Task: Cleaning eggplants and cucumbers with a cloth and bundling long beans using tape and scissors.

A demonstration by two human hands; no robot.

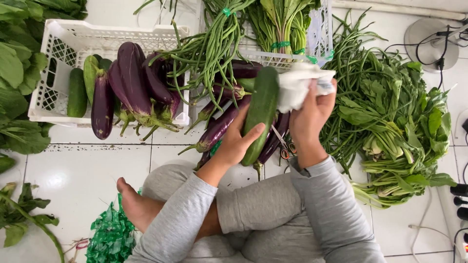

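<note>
My left hand [235,141] grips a long green cucumber [261,108] around its lower half, holding it tilted over my lap. My right hand [312,114] clutches a white cloth [298,85] pressed against the cucumber's upper end. Under the cucumber lie several purple eggplants [219,127] and a pair of scissors [285,146] on the white tiled floor. A bundle of long green beans [210,46] drapes just behind them.
A white crate [68,34] at left holds eggplants [131,80] and cucumbers [77,92]. A second crate [319,29] at the back holds leafy bunches. Leafy greens [399,122] pile at right. A green net bag [113,236] lies by my bare foot [134,204]. Cables [436,46] run at far right.
</note>
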